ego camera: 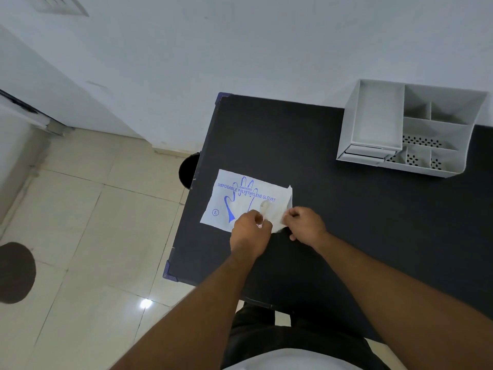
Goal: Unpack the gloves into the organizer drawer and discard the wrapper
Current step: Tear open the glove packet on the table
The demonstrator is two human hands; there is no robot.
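Note:
A white glove packet (240, 198) with a blue hand outline and blue lettering lies flat near the left edge of the black table (333, 209). My left hand (249, 228) pinches the packet's near edge. My right hand (304, 222) pinches the packet's near right corner, where the wrapper is lifted and crumpled. The two hands are close together. The grey organizer (410, 129) stands at the back right of the table, its shallow drawer (376, 118) pulled out and bare inside. No loose gloves show outside the packet.
A black round bin (189, 169) stands on the tiled floor just left of the table, partly hidden by the table edge. A white wall runs behind the table. A dark round patch (16, 272) lies on the floor at far left.

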